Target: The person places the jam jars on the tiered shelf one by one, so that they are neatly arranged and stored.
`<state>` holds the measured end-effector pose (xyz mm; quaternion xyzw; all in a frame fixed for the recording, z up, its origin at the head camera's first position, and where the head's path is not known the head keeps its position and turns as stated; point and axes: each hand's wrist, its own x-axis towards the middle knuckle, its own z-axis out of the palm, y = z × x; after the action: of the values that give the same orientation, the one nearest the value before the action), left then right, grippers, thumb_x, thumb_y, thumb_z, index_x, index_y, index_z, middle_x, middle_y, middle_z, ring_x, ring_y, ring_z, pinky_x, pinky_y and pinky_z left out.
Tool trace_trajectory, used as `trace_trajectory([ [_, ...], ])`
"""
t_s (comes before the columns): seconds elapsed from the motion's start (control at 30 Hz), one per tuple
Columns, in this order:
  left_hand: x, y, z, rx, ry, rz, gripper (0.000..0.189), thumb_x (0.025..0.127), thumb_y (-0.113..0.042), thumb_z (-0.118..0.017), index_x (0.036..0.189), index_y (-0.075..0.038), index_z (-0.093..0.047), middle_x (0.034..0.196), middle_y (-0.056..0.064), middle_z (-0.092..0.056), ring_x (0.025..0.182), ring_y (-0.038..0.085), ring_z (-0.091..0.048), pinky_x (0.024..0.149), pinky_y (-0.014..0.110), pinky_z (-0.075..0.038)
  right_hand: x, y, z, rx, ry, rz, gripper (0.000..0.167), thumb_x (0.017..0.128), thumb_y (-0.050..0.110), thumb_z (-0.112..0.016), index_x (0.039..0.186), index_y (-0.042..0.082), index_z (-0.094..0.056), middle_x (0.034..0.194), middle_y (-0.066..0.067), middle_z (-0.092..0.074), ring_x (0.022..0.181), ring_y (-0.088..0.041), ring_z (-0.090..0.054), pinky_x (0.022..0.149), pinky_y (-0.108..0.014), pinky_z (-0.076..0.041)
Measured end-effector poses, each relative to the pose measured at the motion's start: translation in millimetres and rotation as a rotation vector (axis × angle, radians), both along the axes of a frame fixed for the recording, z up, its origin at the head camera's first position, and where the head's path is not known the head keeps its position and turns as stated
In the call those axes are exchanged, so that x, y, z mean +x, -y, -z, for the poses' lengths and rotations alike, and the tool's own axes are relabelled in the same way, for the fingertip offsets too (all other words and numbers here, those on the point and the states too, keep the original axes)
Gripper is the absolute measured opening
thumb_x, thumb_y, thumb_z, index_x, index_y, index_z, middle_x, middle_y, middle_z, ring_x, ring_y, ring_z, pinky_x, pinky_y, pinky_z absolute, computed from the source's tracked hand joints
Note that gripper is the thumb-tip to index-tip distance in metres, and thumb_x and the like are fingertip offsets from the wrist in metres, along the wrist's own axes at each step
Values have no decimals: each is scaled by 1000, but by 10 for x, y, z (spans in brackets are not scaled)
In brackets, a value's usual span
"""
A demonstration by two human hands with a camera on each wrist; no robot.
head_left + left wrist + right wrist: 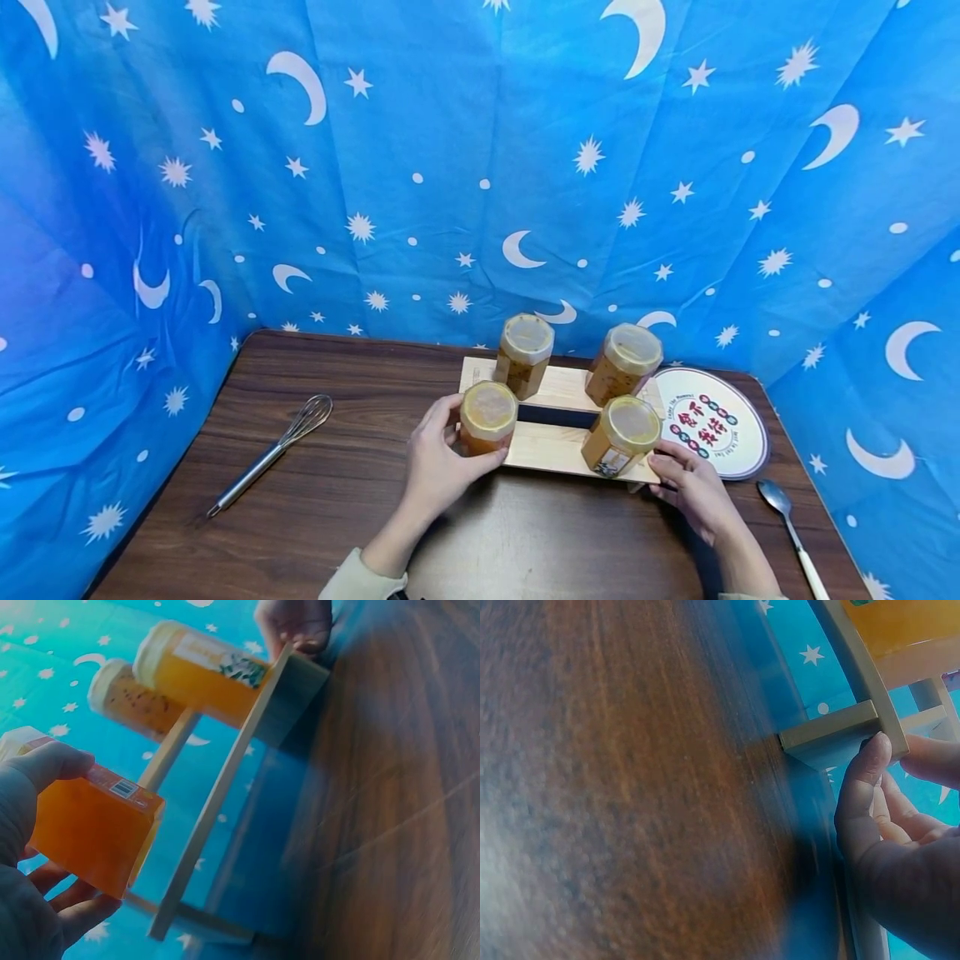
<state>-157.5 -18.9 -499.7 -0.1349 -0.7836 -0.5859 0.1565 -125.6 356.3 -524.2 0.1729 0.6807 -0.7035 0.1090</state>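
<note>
My left hand point(442, 467) grips a jar of orange contents point(487, 421) at the front left of a two-step wooden rack point(543, 446). In the left wrist view, the thumb and fingers curl round this jar point(97, 825), and a gap shows between its base and the front board point(206, 821). My right hand point(697, 487) pinches the rack's right front end, thumb point(866, 772) and forefinger at the board's corner. Another jar with a label point(618, 437) stands on the front board near that hand. On the back board stand two more jars, one left point(523, 358) and one right point(624, 364).
A whisk point(273, 454) lies on the dark wooden table point(337, 533) at the left. Right of the rack are a white, round-edged board with red lettering point(723, 417) and a spoon point(791, 529). Blue cloth point(450, 208) with moons and stars hangs behind and at both sides.
</note>
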Motion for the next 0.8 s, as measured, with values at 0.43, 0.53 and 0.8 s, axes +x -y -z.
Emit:
trace_trajectory([
  [0.43,-7,-305,126,-16,20,20,75,65,-24,-101,129,-22,-62,120,-5,-62,107,16,-65,86,33,-60,1,0,-8,-1,16,-2,56,106,13,-59,151,-7,-33,106,3,-65,92,-9,-65,78,-28,-59],
  [0.53,-18,-344,145,-13,22,11,77,63,-22,-102,129,-22,-62,121,-5,-62,109,16,-65,85,31,-60,-3,-1,-12,-3,20,-2,58,106,14,-59,152,-7,-31,107,4,-65,92,-9,-65,79,-28,-59],
  [0.8,-40,-381,158,21,26,14,77,65,-18,-101,131,-21,-62,120,-5,-61,110,14,-63,87,32,-60,-3,2,2,-6,22,-8,58,106,14,-59,152,-7,-31,106,3,-65,92,-9,-65,78,-27,-59],
])
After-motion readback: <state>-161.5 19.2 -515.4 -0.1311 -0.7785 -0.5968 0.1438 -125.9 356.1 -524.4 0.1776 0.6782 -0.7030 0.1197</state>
